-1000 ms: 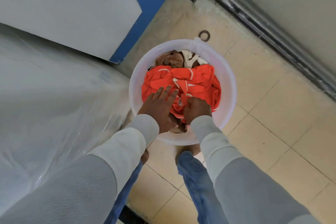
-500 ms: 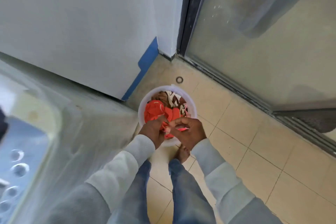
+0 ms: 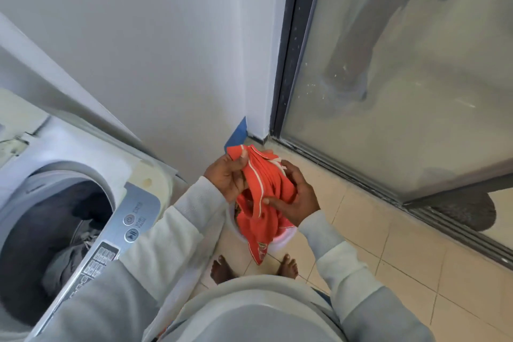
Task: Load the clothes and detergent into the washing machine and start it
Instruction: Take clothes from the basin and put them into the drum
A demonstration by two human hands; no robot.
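An orange garment with white stripes (image 3: 263,197) hangs bunched in front of me, above the white bucket (image 3: 280,241) on the floor. My left hand (image 3: 226,175) grips its upper left part. My right hand (image 3: 297,197) holds its right side, fingers curled round the cloth. The top-loading washing machine (image 3: 155,172) stands at the left with its lid up. Dark clothes (image 3: 63,261) lie in its drum. Its grey control panel (image 3: 122,233) runs along the near edge. No detergent is in view.
A white wall with a blue strip (image 3: 237,133) at its foot stands behind the bucket. A sliding glass door (image 3: 402,69) with a dark track closes off the right side. My bare feet (image 3: 222,269) stand on beige tiles.
Both hands have lifted the orange garment out of the bucket to chest height. My view has risen and turned left, bringing the open washing machine drum into sight.
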